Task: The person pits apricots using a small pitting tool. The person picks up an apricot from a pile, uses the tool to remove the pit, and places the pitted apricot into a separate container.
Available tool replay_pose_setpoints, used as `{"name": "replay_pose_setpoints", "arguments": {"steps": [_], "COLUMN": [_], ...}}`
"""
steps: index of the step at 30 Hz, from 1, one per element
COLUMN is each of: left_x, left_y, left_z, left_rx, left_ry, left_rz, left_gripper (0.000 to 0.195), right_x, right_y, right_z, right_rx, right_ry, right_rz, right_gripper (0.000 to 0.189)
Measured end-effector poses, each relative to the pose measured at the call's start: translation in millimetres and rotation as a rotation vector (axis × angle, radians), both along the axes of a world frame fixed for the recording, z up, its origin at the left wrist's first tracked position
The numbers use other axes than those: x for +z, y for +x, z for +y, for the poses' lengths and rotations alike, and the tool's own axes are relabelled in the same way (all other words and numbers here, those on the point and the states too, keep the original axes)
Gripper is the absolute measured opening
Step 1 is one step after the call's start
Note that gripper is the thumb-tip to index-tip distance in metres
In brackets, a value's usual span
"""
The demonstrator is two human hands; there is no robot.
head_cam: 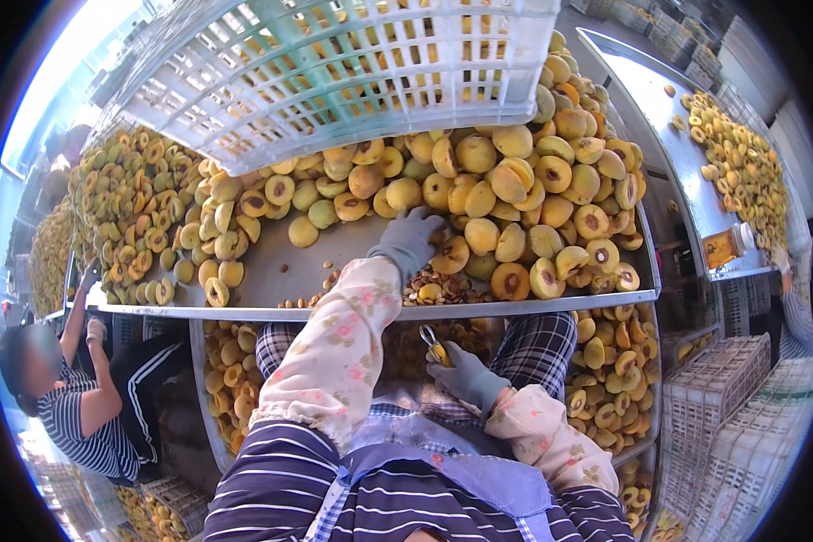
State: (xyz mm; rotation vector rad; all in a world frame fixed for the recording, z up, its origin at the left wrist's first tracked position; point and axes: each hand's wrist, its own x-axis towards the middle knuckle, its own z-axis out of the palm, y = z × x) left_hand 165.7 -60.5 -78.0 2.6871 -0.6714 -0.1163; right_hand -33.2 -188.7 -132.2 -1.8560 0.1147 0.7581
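Note:
My left hand (408, 242), in a grey glove, reaches over the metal table to the edge of a heap of yellow halved stone fruit (508, 183), apparently peaches or apricots. Its fingertips touch the fruit, but whether they grip a piece is hidden. Close by lies a browned fruit half (451, 255). Low over my lap, my right hand (471, 376), also gloved, holds a pitting tool (435, 344) with a metal loop and a yellow handle. Loose fruit stones (440, 288) are gathered at the table's front edge, beside my left forearm.
A white plastic crate (379, 74) is tilted over the heap, with fruit behind its slats. The raised metal rim (515, 308) runs before my knees. Fruit-filled containers (613, 379) flank my legs. A co-worker (85, 400) sits at left; stacked crates (718, 386) stand at right.

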Motion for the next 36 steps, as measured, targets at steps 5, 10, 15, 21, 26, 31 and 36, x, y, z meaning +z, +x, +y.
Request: {"name": "replay_pose_setpoints", "arguments": {"steps": [5,10,15,21,26,31,36], "left_x": [5.9,44.0,50.4,57.5,21.7,13.0,53.0], "left_y": [-27.0,-94.7,-136.1,-156.1,-158.0,-161.2,-177.9], "left_z": [61.3,73.5,63.4,49.8,51.8,54.0,39.0], "left_rx": [0.667,0.596,0.583,0.550,0.601,0.631,0.613], "left_ry": [-1.246,-1.996,-2.018,-1.865,-1.736,-1.574,-1.527], "left_rz": [0.610,1.044,0.912,0.737,0.688,0.531,0.304], "left_gripper": [0.033,0.049,0.044,0.040,0.043,0.043,0.034], "right_x": [45.8,66.1,124.6,127.0,135.5,142.9,130.0], "right_y": [9.7,23.3,23.2,9.7,-1.3,-0.7,-1.4], "right_z": [5.2,12.9,33.4,38.9,45.4,41.4,37.5], "right_rx": [-0.211,0.060,0.156,0.180,0.189,0.350,0.300], "right_ry": [0.297,-0.161,-0.425,-0.525,-0.468,-0.481,-0.199], "right_rz": [0.255,-0.592,-0.684,-0.574,-0.464,-0.347,-0.368], "right_gripper": [0.028,0.037,0.047,0.044,0.044,0.047,0.048]}}
